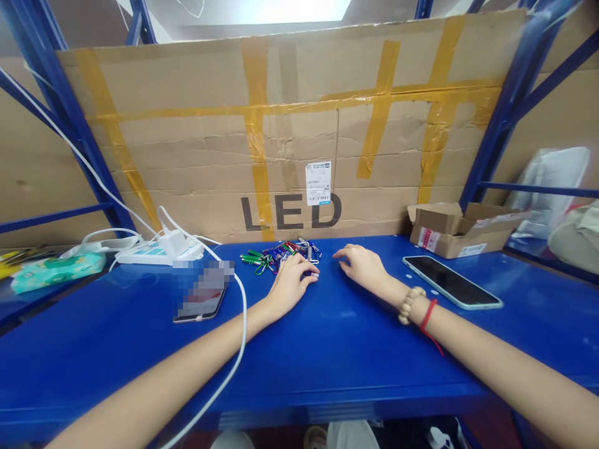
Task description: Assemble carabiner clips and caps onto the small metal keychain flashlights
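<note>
A pile of small carabiners (255, 259) in green, blue, purple, red and silver lies near the cardboard at the back of the blue table. My left hand (292, 282) rests at the front right of this pile, its fingers stretched over the nearest pieces and its thumb apart. Whether the fingertips touch a carabiner is hard to see. Just right of the pile, my right hand (364, 267) hovers low over the table, fingers loosely bent and apart, with nothing visible in them. A beaded bracelet and a red string circle the right wrist.
A phone (201, 296) lies left, another phone (452, 282) right. A white cable (244, 312) crosses my left forearm from the power strip (154, 251). An opened cardboard box (440, 231) stands back right. Cardboard (206, 168) walls the back between blue posts.
</note>
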The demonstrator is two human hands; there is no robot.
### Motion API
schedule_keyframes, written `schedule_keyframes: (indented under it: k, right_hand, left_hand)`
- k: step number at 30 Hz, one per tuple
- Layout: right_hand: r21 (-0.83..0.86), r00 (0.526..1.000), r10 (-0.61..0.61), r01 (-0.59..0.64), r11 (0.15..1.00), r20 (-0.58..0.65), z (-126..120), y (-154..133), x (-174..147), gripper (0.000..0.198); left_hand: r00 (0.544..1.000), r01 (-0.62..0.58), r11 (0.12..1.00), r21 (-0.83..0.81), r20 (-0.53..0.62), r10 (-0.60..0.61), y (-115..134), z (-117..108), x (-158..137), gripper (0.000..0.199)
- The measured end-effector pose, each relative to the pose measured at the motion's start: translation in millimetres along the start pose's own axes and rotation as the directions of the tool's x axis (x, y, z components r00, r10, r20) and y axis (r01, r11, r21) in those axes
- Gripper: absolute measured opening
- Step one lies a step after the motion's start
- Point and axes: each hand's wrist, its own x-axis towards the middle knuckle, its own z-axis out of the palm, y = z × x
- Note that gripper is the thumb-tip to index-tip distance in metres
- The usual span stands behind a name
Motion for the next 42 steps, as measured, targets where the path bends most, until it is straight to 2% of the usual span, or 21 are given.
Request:
schedule_keyframes:
  k: [3,5,8,11,14,17,19,21,24,27,31,36,39,42]
  right_hand:
    - [0.01,1.0,-0.008,0.008,1.0,-0.005,1,-2,0,0.028]
    - [0.03,1.0,-0.007,0.008,1.0,-0.016,1,-2,1,0.026]
    - [0.164,0.997,-0.035,0.046,0.985,-0.068,0,-3,1,0.022]
    - [0.304,0.986,-0.124,0.153,0.94,-0.112,-3,-10,-1,0.026]
    - [0.336,0.976,-0.183,0.213,0.918,-0.12,-5,-20,-4,0.03]
    - [0.311,0.974,-0.204,0.224,0.924,-0.094,-6,-25,-6,0.032]
    - [0.253,0.985,-0.153,0.168,0.953,-0.077,-7,-21,-5,0.031]
    - [0.184,0.997,-0.027,0.04,0.982,-0.07,-8,-11,-1,0.032]
    - [0.099,0.986,0.161,-0.156,0.983,-0.043,-6,14,7,0.038]
    - [0.083,0.977,0.213,-0.213,0.974,0.01,0,38,14,0.041]
    - [0.106,0.99,0.128,-0.133,0.985,0.052,13,56,20,0.039]
    - [0.167,0.996,-0.063,0.052,0.985,0.058,21,52,22,0.028]
    - [0.193,0.992,-0.116,0.105,0.976,0.049,20,40,19,0.025]
    - [0.263,0.984,-0.177,0.169,0.95,0.007,16,24,14,0.027]
  left_hand:
    - [0.994,-0.108,0.989,0.096,0.043,0.104,0,2,-3,0.013]
    - [0.991,-0.131,0.984,0.12,0.045,0.126,0,3,-3,0.016]
    - [0.996,-0.091,0.992,0.082,-0.001,0.091,-3,4,-2,0.023]
    - [0.997,-0.054,0.998,-0.024,-0.056,0.052,-6,5,-1,0.031]
    - [0.997,-0.03,0.996,-0.082,-0.069,0.024,-8,6,0,0.032]
    - [0.999,0.018,0.995,-0.097,-0.038,-0.022,-6,6,1,0.034]
    - [0.999,0.042,0.992,-0.117,-0.011,-0.043,-4,6,1,0.033]
    - [0.998,0.065,0.984,-0.164,-0.002,-0.066,0,5,1,0.029]
    - [0.991,0.126,0.955,-0.27,-0.001,-0.131,4,2,1,0.02]
    - [0.98,0.192,0.907,-0.376,0.021,-0.199,7,0,2,0.016]
    - [0.977,0.212,0.863,-0.458,0.099,-0.187,9,-1,2,0.016]
    - [0.979,0.174,0.849,-0.499,0.177,-0.097,11,-1,2,0.013]
    - [0.985,0.163,0.891,-0.425,0.127,-0.12,9,-1,2,0.014]
    - [0.991,0.125,0.966,-0.227,-0.019,-0.133,5,-1,2,0.015]
